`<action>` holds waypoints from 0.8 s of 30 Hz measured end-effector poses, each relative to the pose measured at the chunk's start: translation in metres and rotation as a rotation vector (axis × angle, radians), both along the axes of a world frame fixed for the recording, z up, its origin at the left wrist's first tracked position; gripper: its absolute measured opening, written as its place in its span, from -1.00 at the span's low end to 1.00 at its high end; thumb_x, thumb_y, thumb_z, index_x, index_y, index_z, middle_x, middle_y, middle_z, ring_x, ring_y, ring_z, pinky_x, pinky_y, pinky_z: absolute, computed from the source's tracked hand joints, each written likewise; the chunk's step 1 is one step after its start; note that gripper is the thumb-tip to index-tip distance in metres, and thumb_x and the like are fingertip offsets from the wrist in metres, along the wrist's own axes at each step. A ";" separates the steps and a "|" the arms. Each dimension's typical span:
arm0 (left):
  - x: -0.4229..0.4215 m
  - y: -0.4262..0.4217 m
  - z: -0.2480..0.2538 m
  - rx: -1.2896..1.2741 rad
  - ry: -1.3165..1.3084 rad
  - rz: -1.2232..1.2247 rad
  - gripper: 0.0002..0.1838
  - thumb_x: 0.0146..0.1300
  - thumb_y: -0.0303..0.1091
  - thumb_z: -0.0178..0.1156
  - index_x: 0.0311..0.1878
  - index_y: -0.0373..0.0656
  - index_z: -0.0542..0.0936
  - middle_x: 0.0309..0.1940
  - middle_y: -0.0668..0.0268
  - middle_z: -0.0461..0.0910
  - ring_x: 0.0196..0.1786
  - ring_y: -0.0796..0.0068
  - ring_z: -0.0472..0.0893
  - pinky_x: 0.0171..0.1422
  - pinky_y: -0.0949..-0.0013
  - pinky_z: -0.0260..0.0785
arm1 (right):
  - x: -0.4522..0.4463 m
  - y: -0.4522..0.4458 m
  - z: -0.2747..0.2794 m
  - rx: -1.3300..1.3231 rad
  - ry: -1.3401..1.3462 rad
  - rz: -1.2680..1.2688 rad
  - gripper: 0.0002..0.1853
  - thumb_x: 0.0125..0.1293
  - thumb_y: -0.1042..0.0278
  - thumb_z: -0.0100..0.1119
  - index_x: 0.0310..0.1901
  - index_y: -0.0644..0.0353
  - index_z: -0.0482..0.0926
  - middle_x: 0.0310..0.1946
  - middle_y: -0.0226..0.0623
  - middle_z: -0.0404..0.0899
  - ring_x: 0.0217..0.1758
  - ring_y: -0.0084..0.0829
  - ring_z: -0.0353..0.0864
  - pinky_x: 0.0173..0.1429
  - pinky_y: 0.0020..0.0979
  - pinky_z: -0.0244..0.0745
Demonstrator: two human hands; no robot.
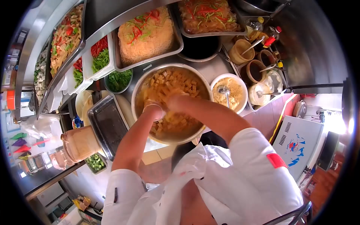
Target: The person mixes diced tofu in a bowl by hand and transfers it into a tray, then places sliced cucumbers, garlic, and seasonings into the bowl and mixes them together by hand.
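Observation:
A large metal bowl (206,89) full of brown cubes (185,84), which look like tofu in a yellowish liquid, stands on the counter before me. Both hands reach down into it. My left hand (154,107) is at the bowl's left-centre, with a pale, shiny band around its wrist that looks like a thin glove's cuff. Close beside it, my right hand (177,99) is over the middle of the cubes. Motion blur and the food hide the fingers of both hands, so I cannot make out whether they grip anything.
Right of the bowl sits a white bowl of crumbly yellowish food (230,90) with a spoon. Sauce containers (255,71) stand farther right. Behind are a tray of noodles (146,37) and chopped greens (119,79). A dark empty tray (108,125) lies left, near a plastic jug (80,142).

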State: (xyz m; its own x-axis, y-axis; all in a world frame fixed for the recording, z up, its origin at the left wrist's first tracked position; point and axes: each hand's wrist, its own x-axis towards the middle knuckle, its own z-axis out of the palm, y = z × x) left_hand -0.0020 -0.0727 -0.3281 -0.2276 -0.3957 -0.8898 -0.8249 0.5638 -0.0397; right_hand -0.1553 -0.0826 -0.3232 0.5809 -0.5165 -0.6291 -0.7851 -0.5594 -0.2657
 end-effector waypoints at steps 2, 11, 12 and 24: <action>0.010 -0.010 0.006 -0.031 0.035 -0.038 -0.57 0.41 -0.25 0.15 0.24 -0.29 0.62 0.21 -0.23 0.58 0.21 -0.17 0.63 0.31 -0.06 0.50 | -0.013 -0.009 0.015 -0.086 -0.117 0.005 -0.27 0.28 -0.06 0.35 0.34 0.29 0.52 0.47 0.04 0.34 0.38 -0.08 0.52 0.29 -0.04 0.55; -0.031 -0.046 -0.031 -0.139 -0.043 0.113 -0.25 0.56 0.06 -0.27 0.61 -0.30 0.14 0.60 -0.16 0.12 0.62 -0.08 0.20 0.66 -0.01 0.06 | -0.044 -0.032 0.000 -0.214 -0.047 -0.136 -0.09 0.48 -0.16 0.05 0.60 0.38 0.06 0.59 0.17 0.14 0.62 0.06 0.24 0.61 0.06 0.20; -0.037 -0.045 -0.048 -0.007 -0.205 -0.169 -0.27 0.57 0.05 -0.29 0.65 -0.18 0.11 0.66 -0.02 0.05 0.66 -0.06 0.11 0.73 -0.07 -0.07 | -0.044 -0.030 -0.006 -0.116 0.053 -0.131 -0.13 0.49 -0.10 0.06 0.59 0.39 0.09 0.57 0.15 0.19 0.61 0.06 0.25 0.60 0.07 0.21; -0.053 -0.054 -0.028 0.096 0.084 -0.026 -0.56 0.38 -0.38 0.14 0.32 -0.17 0.59 0.30 0.02 0.59 0.30 -0.05 0.58 0.40 0.00 0.41 | -0.047 -0.026 -0.026 0.273 -0.041 -0.589 -0.63 0.29 0.14 0.34 0.05 0.13 0.77 0.03 -0.14 0.76 0.08 -0.12 0.75 0.13 -0.02 0.62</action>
